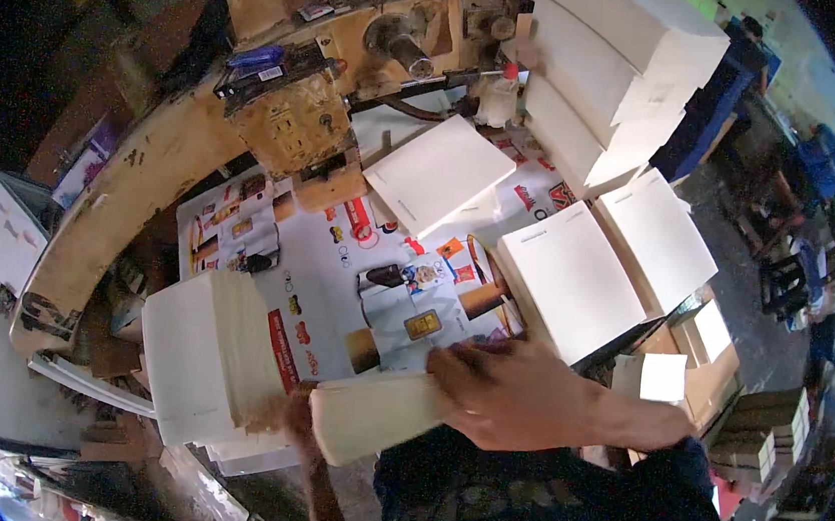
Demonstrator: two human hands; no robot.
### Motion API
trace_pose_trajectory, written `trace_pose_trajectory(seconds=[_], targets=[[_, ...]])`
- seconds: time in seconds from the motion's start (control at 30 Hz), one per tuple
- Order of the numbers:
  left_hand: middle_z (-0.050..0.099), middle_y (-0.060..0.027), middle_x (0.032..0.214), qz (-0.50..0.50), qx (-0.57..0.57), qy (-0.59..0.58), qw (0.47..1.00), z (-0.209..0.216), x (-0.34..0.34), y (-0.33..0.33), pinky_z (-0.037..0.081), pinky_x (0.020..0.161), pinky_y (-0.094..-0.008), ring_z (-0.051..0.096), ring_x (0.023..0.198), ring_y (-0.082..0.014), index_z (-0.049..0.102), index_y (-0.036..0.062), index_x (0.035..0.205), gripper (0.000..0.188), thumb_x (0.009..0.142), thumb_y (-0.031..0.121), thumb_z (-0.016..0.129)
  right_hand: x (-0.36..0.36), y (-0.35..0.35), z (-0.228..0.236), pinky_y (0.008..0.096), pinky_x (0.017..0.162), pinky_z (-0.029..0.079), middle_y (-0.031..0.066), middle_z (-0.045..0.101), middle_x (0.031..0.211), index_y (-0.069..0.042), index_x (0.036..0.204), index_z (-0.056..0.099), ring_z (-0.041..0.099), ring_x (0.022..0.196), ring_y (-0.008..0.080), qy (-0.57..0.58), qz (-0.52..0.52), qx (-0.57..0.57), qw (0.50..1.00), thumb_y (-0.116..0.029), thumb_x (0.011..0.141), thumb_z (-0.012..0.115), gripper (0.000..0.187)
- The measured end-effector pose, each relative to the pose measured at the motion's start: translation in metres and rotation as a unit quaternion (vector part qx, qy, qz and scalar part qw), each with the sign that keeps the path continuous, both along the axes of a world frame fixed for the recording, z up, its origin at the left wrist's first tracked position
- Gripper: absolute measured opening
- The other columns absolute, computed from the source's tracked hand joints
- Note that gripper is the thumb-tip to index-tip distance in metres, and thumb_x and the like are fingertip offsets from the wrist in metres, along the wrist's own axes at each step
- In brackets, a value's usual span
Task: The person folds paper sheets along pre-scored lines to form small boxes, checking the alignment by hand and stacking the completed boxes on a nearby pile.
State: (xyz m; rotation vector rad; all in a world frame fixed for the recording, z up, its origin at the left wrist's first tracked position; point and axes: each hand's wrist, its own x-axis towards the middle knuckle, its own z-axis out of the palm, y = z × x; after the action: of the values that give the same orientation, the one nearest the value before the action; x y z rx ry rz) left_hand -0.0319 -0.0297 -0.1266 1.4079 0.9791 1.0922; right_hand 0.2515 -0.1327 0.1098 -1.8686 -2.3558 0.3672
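A thick cream paper block (372, 419) is held upright near the table's front edge, between my two hands. My right hand (505, 395) is closed over its right end, slightly blurred. At the block's left end, my left hand (300, 415) grips the side, with its fingers partly hidden. Just left of it stands a larger stack of white paper (181, 363) with uneven, fanned edges facing the block. Beneath lies a printed colour sheet (323, 297) covering the tabletop.
White paper blocks lie flat at the back (441, 174) and right (572, 275), another block (656, 238) beyond. A tall paper pile (606, 78) rises at back right. A worn machine (296, 113) with a curved arm (132, 193) spans the back and left. People sit farther right.
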Motion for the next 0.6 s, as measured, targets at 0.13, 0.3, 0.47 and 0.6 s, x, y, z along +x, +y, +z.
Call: trace_pose_trajectory(seconds=[0.13,0.3,0.47,0.6], targets=[[0.066,-0.0118,0.109,0.033,-0.068,-0.15,0.986,0.029,-0.029,-0.043,0.05,0.091,-0.0379,0.062,0.105,-0.0241,0.059,0.003,0.123,0.059,0.078,0.032,0.083,0.013,-0.019,-0.044,0.0337,0.078,0.054,0.0113,0.069,0.099,0.001,0.117,0.059,0.069,0.087,0.0214,0.388,-0.124,0.033,0.913,-0.038,0.081,0.079,0.057],[0.067,-0.0117,0.096,-0.107,-0.217,0.18,0.954,0.038,-0.022,-0.032,0.047,0.07,-0.0369,0.061,0.083,-0.0171,0.059,-0.0002,0.114,0.042,0.092,0.034,0.069,0.01,-0.025,-0.132,0.0308,0.095,0.047,0.0136,0.061,0.126,0.001,0.134,0.049,0.059,0.114,0.0227,0.516,-0.307,-0.318,0.734,-0.035,0.087,0.074,0.064],[0.065,-0.019,0.103,-0.213,-0.241,0.318,0.892,0.062,-0.011,-0.026,0.05,0.072,-0.0401,0.064,0.089,-0.0222,0.052,-0.0037,0.122,0.064,0.082,0.04,0.078,0.02,-0.049,-0.268,0.0387,0.111,0.037,0.0173,0.054,0.135,0.004,0.14,0.039,0.048,0.128,0.0292,0.634,-0.207,-0.239,0.705,-0.042,0.094,0.06,0.068],[0.062,-0.0224,0.115,-0.208,-0.109,0.323,0.917,0.08,0.001,-0.016,0.053,0.085,-0.0417,0.064,0.103,-0.0296,0.046,-0.0031,0.128,0.088,0.065,0.039,0.09,0.028,-0.027,-0.172,0.0351,0.102,0.045,0.0182,0.06,0.127,-0.004,0.137,0.046,0.057,0.119,0.0284,0.554,-0.165,-0.191,0.794,-0.049,0.076,0.079,0.083]])
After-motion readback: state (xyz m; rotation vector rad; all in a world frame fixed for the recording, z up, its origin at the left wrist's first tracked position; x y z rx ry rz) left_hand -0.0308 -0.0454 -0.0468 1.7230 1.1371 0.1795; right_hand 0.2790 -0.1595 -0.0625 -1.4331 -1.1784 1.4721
